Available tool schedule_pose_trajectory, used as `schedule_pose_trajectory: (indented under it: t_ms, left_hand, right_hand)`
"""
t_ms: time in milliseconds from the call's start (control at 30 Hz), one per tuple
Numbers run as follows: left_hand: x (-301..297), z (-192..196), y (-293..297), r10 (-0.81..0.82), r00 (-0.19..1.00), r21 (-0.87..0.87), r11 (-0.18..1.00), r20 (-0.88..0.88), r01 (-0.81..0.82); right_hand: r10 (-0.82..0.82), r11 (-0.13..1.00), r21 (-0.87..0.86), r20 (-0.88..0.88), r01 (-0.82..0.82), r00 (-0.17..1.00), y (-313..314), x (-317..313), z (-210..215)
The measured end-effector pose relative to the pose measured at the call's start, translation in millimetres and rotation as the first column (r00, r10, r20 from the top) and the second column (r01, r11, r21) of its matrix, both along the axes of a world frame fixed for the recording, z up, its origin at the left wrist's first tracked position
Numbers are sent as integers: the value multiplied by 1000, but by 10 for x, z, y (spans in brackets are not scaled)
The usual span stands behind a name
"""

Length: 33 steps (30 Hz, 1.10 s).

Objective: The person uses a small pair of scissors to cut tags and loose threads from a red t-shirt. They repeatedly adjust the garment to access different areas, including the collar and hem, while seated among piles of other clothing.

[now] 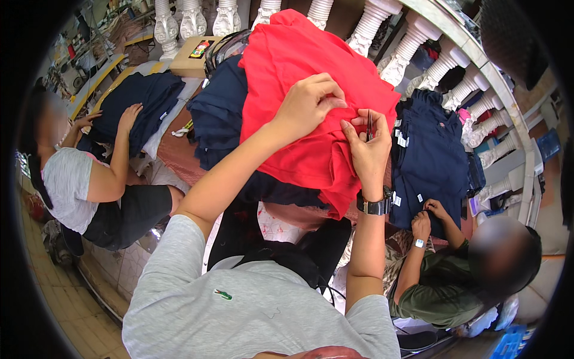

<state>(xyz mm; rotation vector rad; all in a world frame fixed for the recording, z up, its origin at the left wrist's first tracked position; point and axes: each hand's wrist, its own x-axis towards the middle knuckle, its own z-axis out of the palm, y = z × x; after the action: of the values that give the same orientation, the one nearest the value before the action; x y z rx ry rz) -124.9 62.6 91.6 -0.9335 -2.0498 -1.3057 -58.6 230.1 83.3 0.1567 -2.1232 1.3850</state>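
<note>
Cloth [293,60], bright red, is lying heaped on the surface [179,152] before the person. The left hand's [311,103] grip is pinching it; the right hand's [372,143] is clasping a slim dark tool [369,124] (its tip is pointing away). Slipping fingers could be causing a snag or nick; uneven tugging, a slumping heap.

You have your two hands [308,107], one slim dark tool [369,124], one red cloth heap [296,66], at least three navy cloth piles [427,152], two co-workers [70,188], two wristwatches [376,207] and one cardboard box [186,63].
</note>
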Motion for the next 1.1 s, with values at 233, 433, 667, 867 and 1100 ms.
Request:
schedule_pose_trajectory:
  t_ms: [233, 433, 667, 867, 1100]
  left_hand:
    - [99, 129, -373, -543, 772, 606, 749, 331, 268]
    - [168, 75, -618, -308, 894, 334, 922, 326, 196]
    - [296, 88, -572, 140, 987, -142, 982, 82, -127]
    - [288, 174, -521, 36, 984, 20, 999, 174, -40]
    - [278, 182, -469, 8, 983, 76, 997, 186, -23]
  right_hand:
    - [11, 1000, -18, 9, -11, 1000, 5, -1, -20]
    - [16, 992, 127, 24, -18, 1000, -9, 55, 141]
    - [270, 890, 400, -78, -218, 960, -68, -1, 541]
    - [331, 774, 601, -116, -199, 937, -60, -115, 519]
    - [282, 750, 655, -192, -91, 940, -137, -100, 487]
